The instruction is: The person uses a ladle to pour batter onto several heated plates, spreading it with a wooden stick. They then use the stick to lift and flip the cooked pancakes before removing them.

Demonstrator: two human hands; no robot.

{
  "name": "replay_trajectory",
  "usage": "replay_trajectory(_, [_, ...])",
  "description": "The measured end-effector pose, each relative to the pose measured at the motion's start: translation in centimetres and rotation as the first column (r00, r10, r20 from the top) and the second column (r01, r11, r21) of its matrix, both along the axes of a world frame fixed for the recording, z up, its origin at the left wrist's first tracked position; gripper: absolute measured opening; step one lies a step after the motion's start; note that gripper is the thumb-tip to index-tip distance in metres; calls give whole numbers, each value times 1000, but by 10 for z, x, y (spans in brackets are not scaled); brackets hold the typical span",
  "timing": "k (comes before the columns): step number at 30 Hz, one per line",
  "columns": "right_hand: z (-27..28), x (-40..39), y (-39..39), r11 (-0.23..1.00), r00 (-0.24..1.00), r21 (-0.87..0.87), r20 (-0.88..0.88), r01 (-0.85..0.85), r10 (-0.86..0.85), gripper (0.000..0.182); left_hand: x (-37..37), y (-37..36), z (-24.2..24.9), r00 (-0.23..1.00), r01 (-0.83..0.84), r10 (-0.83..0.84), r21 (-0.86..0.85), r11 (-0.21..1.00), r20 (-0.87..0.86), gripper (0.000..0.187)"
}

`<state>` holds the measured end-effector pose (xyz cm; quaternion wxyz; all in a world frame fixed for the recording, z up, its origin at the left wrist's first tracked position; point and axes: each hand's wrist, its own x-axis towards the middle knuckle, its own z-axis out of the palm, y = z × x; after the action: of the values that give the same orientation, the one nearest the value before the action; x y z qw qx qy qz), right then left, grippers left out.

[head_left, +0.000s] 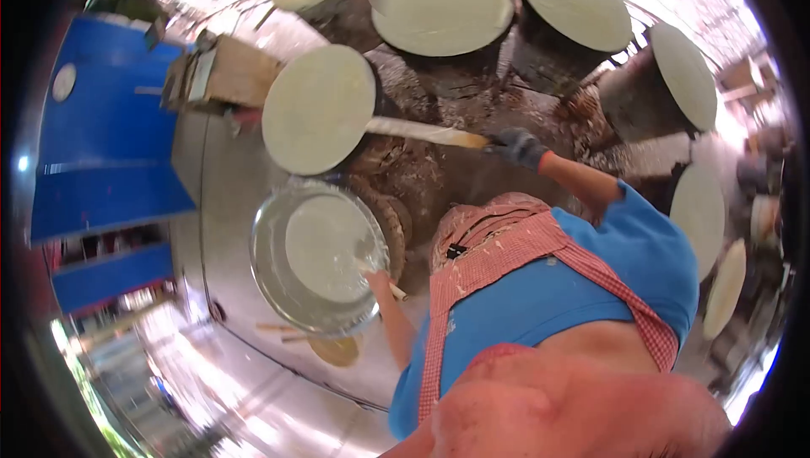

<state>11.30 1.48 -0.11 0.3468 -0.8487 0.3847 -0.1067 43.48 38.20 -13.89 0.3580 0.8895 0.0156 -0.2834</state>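
Note:
My left hand (379, 279), bare, is closed round a pale stick-like handle (397, 292) at the right side of a large clear-walled basin (268, 289). The handle's far end is blurred over the white liquid (325, 247) in the basin. My right hand (516, 148), in a dark glove with a red cuff, grips the tan end of a long flat wooden stick (418, 131). Whitish along most of its length, this stick reaches left to the edge of a round pale-topped drum (319, 110), which stands just beyond the basin.
Several more drums with round pale tops (443, 7) curve around the far and right sides. A cardboard box (240, 70) stands by a blue panel (110, 121) at left. On the floor below the basin lies a round tan disc (336, 351) near thin sticks.

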Motion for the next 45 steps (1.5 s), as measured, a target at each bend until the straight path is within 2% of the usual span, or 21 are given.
replay_trajectory(2, [6,24,1,1000,997,-7,-78,27,-27,40,20,20,-43,983,181,-181,148,972,-16,31])
replay_trajectory(4, [10,31,-3,999,988,-15,-149,32,-33,41,44,41,-78,838,531,-544,310,789,-49,27])
replay_trajectory(7, [16,21,-12,996,986,61,-158,69,-59,42,66,58,-102,229,854,-971,493,167,-68,24])
replay_trajectory(8, [22,15,-14,992,980,79,-177,101,-86,41,68,56,-97,153,842,-987,529,108,-42,24])
replay_trajectory(9, [24,10,-18,987,975,99,-195,127,-106,40,68,53,-93,157,806,-988,579,122,-10,24])
replay_trajectory(12, [-25,-23,-36,988,978,11,-145,153,-150,38,11,-15,34,546,466,-804,711,526,237,38])
replay_trajectory(15, [-32,-52,-47,979,975,32,85,202,-204,38,-19,-92,102,591,651,-771,425,629,236,38])
replay_trajectory(17, [-7,-67,-59,985,986,57,3,164,-165,36,-53,-155,140,545,804,-808,135,579,222,38])
replay_trajectory(21, [12,-108,-86,982,982,-10,20,188,-187,32,-173,-257,206,301,939,-869,-282,198,394,32])
replay_trajectory(22, [-13,-116,-96,955,958,183,128,233,-258,32,-183,-263,197,255,947,-896,-282,155,364,32])
replay_trajectory(24, [10,-139,-95,976,974,42,68,215,-217,34,-186,-273,168,-408,904,-851,277,-326,330,29])
replay_trajectory(25, [15,-142,-94,973,971,-20,81,229,-226,35,-182,-271,153,-512,723,-852,478,-498,-112,26])
replay_trajectory(27, [27,-163,-91,957,955,-18,73,288,-286,39,-181,-262,130,-388,827,-888,333,-454,-248,24])
replay_trajectory(29, [12,-186,-89,940,951,-162,-16,301,-307,42,-184,-247,124,-90,996,-978,-41,-84,-189,22])
replay_trajectory(30, [15,-193,-82,937,935,-50,-61,347,-349,43,-188,-241,125,31,980,-977,-186,71,-209,21])
replay_trajectory(33, [21,-207,-61,906,908,66,-61,417,-414,42,-191,-235,127,188,886,-947,-371,278,-260,18])
replay_trajectory(38, [25,-209,-42,854,852,-8,67,521,-519,42,-162,-241,112,185,872,-978,-443,207,-93,11])
replay_trajectory(40, [-1,-207,-49,832,831,-23,-34,555,-555,41,-137,-259,118,-242,913,-856,-192,-360,457,30])
replay_trajectory(42, [6,-202,-43,827,826,-21,68,562,-560,41,-153,-279,169,38,905,-947,-414,-102,318,44])
replay_trajectory(44, [20,-197,-35,805,801,-19,119,593,-587,40,-159,-297,213,15,934,-918,-333,-129,396,49])
replay_trajectory(45, [27,-196,-32,800,793,-24,147,600,-591,40,-174,-306,239,13,878,-935,-451,-158,354,50])
